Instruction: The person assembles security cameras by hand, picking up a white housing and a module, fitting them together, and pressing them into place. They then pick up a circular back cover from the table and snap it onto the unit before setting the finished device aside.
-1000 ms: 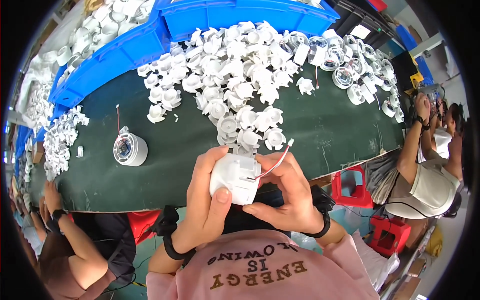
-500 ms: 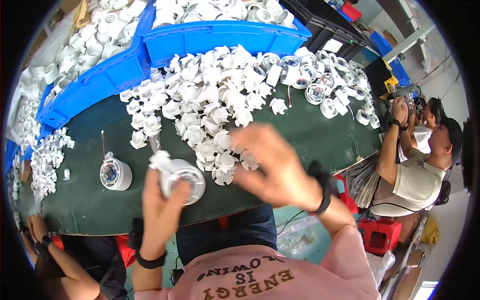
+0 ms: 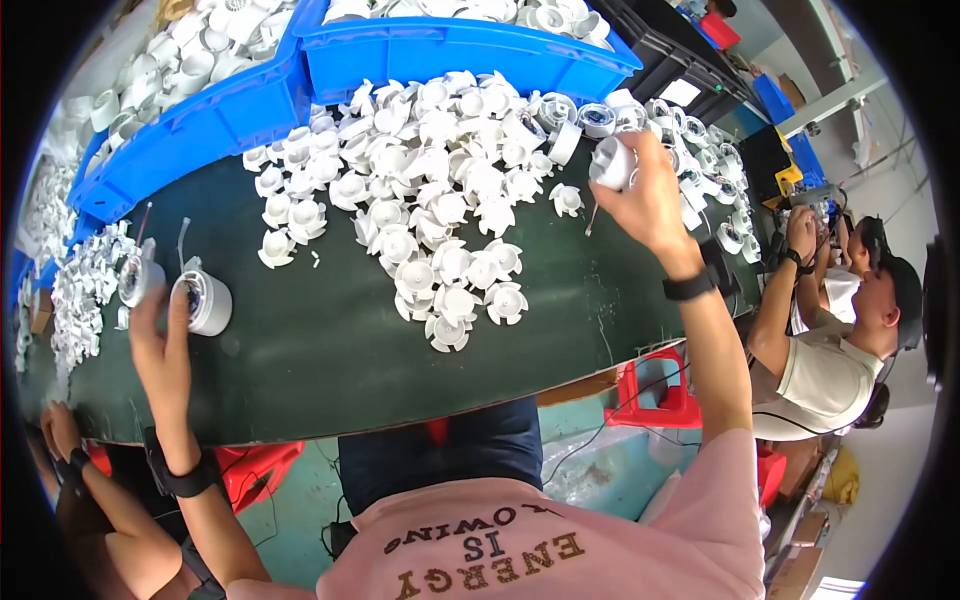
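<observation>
My right hand (image 3: 645, 200) is closed around a white round housing (image 3: 612, 165) at the edge of the housing pile; a thin lead hangs below it. At the far left of the table, my left hand (image 3: 163, 345) has its fingers apart between two white cylindrical housings. One housing (image 3: 212, 305), with a pale wire standing up, is beside the thumb. The other housing (image 3: 138, 280), with a reddish wire, is partly behind my fingers. Dark electronics show inside both. Several white finned impellers (image 3: 440, 210) lie heaped between my hands.
Blue bins (image 3: 470, 50) full of white parts line the table's far side. More round housings (image 3: 720, 185) lie at the right, and small white clips (image 3: 85, 290) at the left. Co-workers sit at both sides, one in a cap (image 3: 830, 350). A red stool (image 3: 655, 395) stands below the table.
My left hand has moved left and let go of the housing it held, now standing beside the other one. My right hand has moved from the impellers to the right and taken a housing.
</observation>
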Action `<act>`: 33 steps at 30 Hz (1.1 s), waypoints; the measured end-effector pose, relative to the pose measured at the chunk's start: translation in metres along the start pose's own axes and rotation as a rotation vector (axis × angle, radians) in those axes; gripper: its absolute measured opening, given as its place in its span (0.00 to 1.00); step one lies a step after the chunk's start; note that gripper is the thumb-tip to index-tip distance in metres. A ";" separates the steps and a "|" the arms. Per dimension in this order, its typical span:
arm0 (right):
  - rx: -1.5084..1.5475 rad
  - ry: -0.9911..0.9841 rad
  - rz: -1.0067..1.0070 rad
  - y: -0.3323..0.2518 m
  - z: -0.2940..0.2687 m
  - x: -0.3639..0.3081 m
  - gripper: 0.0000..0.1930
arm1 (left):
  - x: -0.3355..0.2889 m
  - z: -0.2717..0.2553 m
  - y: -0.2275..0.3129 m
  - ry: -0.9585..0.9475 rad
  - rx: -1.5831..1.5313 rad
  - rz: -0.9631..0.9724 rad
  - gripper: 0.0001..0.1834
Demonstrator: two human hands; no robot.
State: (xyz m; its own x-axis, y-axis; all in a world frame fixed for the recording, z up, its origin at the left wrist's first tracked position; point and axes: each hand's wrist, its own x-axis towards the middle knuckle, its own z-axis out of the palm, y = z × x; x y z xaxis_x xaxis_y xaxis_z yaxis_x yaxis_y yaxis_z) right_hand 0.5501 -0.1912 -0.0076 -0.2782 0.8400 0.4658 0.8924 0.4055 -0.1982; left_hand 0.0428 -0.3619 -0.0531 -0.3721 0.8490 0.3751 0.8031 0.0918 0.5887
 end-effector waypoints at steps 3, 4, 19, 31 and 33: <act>0.227 -0.059 0.090 -0.020 -0.016 -0.030 0.28 | -0.021 -0.003 0.035 0.216 0.144 0.171 0.16; 0.225 -0.065 0.089 -0.020 -0.014 -0.038 0.28 | -0.031 0.002 0.052 0.174 0.027 0.161 0.15; 0.283 -0.135 -0.023 -0.033 0.005 -0.047 0.24 | -0.086 0.048 0.127 -0.194 -0.392 0.148 0.14; 0.235 -0.136 -0.067 -0.031 0.021 -0.073 0.24 | -0.087 0.065 0.124 -0.167 -0.414 0.208 0.13; 0.391 -0.109 0.076 -0.031 0.020 -0.073 0.25 | -0.087 0.065 0.124 -0.158 -0.408 0.216 0.13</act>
State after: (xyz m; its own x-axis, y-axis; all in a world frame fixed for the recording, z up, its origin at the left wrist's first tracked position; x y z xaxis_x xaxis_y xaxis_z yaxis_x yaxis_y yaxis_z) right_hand 0.5355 -0.2580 -0.0521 -0.2715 0.8974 0.3478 0.7151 0.4300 -0.5511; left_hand 0.2046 -0.3910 -0.0594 -0.1168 0.8978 0.4247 0.5947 -0.2792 0.7539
